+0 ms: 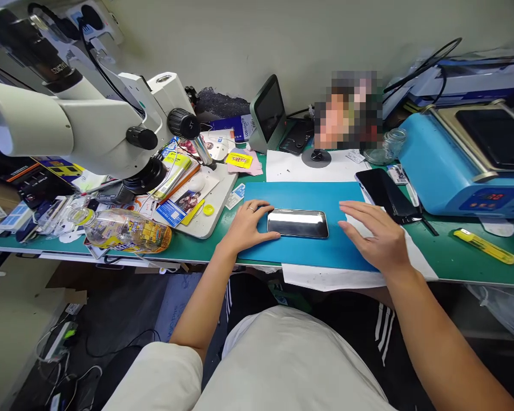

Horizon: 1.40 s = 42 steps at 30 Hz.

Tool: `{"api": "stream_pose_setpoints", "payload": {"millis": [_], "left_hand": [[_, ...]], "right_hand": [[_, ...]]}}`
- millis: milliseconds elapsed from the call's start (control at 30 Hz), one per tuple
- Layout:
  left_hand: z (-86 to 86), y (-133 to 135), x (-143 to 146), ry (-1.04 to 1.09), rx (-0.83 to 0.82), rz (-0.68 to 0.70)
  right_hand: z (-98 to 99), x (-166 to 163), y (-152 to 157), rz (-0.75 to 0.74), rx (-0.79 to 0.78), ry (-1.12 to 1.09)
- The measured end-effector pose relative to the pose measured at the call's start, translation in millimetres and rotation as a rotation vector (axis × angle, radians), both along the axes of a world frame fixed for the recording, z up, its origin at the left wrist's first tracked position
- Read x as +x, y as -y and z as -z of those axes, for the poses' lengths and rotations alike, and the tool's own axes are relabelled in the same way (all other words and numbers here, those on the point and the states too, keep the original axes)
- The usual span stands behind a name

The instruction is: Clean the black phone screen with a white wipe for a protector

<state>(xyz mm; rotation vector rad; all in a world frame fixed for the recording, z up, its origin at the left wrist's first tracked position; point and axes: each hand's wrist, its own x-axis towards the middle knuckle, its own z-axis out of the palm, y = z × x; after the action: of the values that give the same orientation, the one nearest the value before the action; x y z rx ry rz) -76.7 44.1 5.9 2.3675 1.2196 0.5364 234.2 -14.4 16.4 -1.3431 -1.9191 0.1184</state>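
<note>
A smartphone (297,223) lies flat on the blue mat (312,254), its dark, glossy face crossed by a bright reflection. My left hand (251,227) is at its left end, thumb along the near edge and fingers at the far edge, lightly gripping it. To the right of the phone, my right hand (374,235) hovers over the mat with fingers and thumb apart, holding nothing. Beyond that hand a second, larger black device (385,193) rests on the bench.
At left, a microscope (107,128) overhangs the bench beside a plastic bottle (128,229) lying on its side. A blue machine (466,165) with a red display and a yellow utility knife (485,245) are at right. A small screen (269,111) stands at the back.
</note>
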Motion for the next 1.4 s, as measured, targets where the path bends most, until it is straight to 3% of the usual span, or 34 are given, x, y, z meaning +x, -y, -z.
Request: {"api": "stream_pose_setpoints", "payload": {"millis": [133,200,400,667,900,1167,1400], "left_hand": [[-0.8,-0.5,0.0,-0.007,-0.012,0.001],[-0.7,-0.8,0.1,-0.008,-0.017,0.000],[-0.4,-0.5,-0.1,-0.005,-0.005,0.005],[-1.5,0.2,-0.2,-0.006,-0.002,0.007],[0.1,-0.8,-0.4,0.005,0.005,0.010],[0.6,-0.8,0.2,0.004,0.003,0.004],[5.2,-1.2,0.3,-0.003,0.033,0.010]], "right_hand": [[4.0,19.9,11.6,0.250,-0.147,0.106],[9.4,28.9,14.6,0.303,-0.250,0.162],[16.4,33.3,13.3,0.279,-0.264,0.139],[9.0,24.0,6.7,0.257,-0.232,0.181],[5.7,-30.1,12.6,-0.007,-0.210,0.098],[3.4,-59.9,7.9,-0.146,-0.225,0.207],[0.5,-105.9,-11.5,-0.310,-0.277,0.256]]}}
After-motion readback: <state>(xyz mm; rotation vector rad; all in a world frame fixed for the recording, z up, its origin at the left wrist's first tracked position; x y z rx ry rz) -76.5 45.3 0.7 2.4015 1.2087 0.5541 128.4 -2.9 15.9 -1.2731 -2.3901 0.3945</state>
